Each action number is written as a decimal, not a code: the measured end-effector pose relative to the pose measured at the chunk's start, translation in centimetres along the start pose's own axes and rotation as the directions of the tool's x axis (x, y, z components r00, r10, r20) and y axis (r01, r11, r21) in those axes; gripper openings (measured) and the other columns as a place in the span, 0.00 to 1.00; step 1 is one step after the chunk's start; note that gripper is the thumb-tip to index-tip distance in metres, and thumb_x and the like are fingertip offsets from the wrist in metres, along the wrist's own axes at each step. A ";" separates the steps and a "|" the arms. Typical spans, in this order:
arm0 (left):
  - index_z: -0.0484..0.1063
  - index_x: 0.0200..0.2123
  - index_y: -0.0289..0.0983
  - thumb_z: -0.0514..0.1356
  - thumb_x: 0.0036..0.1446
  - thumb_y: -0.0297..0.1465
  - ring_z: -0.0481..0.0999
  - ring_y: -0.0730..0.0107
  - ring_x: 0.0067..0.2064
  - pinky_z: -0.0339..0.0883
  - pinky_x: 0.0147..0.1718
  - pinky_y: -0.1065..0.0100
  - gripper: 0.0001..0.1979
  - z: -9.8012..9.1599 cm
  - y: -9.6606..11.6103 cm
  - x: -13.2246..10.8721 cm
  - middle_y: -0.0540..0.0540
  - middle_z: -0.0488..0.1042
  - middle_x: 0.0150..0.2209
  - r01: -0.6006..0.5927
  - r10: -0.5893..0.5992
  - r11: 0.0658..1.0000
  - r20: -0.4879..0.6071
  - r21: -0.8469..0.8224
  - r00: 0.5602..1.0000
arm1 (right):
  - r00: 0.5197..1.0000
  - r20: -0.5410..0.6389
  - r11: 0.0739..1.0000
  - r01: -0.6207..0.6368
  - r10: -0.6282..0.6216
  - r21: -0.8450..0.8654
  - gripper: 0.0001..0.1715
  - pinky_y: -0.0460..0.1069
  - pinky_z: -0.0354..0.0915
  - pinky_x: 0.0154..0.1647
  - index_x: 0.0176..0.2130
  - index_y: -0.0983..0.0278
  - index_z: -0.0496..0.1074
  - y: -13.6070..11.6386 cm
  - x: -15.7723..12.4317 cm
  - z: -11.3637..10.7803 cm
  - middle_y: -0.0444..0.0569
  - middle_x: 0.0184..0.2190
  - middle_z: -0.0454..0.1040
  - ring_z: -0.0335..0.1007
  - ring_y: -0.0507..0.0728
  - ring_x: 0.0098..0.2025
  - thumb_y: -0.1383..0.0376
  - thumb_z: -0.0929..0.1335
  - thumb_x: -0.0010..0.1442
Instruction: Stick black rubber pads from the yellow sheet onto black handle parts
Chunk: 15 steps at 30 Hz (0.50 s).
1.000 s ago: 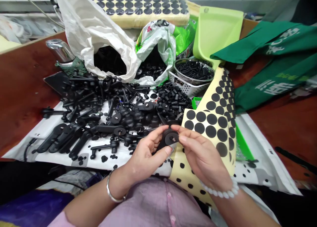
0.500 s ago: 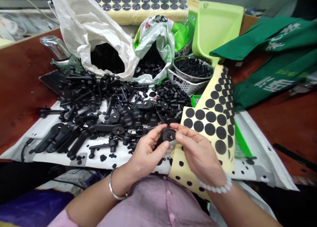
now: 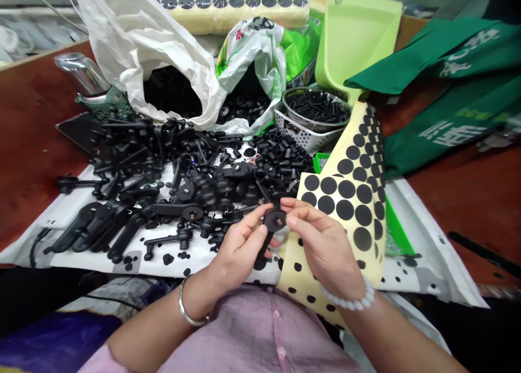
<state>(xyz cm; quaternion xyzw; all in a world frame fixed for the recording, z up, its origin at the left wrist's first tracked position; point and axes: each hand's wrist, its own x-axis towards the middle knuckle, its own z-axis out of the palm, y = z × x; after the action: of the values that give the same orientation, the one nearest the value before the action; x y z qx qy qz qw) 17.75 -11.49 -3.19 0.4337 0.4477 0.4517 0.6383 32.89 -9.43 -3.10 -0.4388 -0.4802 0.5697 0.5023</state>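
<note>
Both hands pinch one black lever arm (image 3: 272,225): left hand (image 3: 240,248) fingers steady its shaft, right hand (image 3: 321,242) fingers at 3 o'clock should keep the round head level.

Reddish-brown, seemingly wooden table (image 3: 28,123)

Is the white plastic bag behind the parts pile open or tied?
Open: the white plastic bag gapes toward the camera, black parts visible inside its mouth.

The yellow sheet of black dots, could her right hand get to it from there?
Probably yes. The right hand pinches the black part right over the yellow sheet of black dots, with nothing between them, though it would need to release the part first.
</note>
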 end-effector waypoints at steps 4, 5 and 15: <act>0.62 0.56 0.32 0.57 0.57 0.38 0.72 0.73 0.27 0.68 0.25 0.73 0.27 0.1 0.0 0.0 0.44 0.75 0.33 -0.005 0.005 1.000 -0.016 0.012 1.000 | 0.999 -0.017 0.998 0.043 -0.044 -0.049 0.07 0.60 0.54 0.56 0.27 0.63 0.73 -0.2 0.0 0.1 0.52 0.47 0.69 0.61 0.63 0.54 0.63 0.71 0.56; 0.62 0.56 0.32 0.58 0.56 0.38 0.72 0.74 0.26 0.68 0.25 0.73 0.27 0.2 0.0 0.0 0.44 0.75 0.33 -0.013 0.014 1.000 -0.015 0.019 1.000 | 0.998 -0.025 0.996 0.059 -0.061 -0.068 0.07 0.61 0.54 0.56 0.27 0.63 0.73 -0.2 0.0 0.1 0.52 0.47 0.69 0.61 0.63 0.54 0.63 0.71 0.55; 0.60 0.56 0.30 0.57 0.57 0.36 0.70 0.76 0.25 0.68 0.24 0.74 0.26 0.4 -0.3 0.0 0.47 0.72 0.30 -0.053 0.053 0.997 0.008 0.055 0.999 | 0.893 -0.033 0.770 0.368 -0.450 -0.521 0.04 0.59 0.60 0.52 0.30 0.62 0.71 0.1 -0.3 0.0 0.52 0.43 0.67 0.63 0.61 0.51 0.66 0.67 0.58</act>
<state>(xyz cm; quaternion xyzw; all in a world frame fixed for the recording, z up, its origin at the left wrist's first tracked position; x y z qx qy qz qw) 18.19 -11.61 -3.40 0.4646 0.4463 0.4546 0.6151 32.91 -9.74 -3.16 -0.4817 -0.6546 0.2654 0.5187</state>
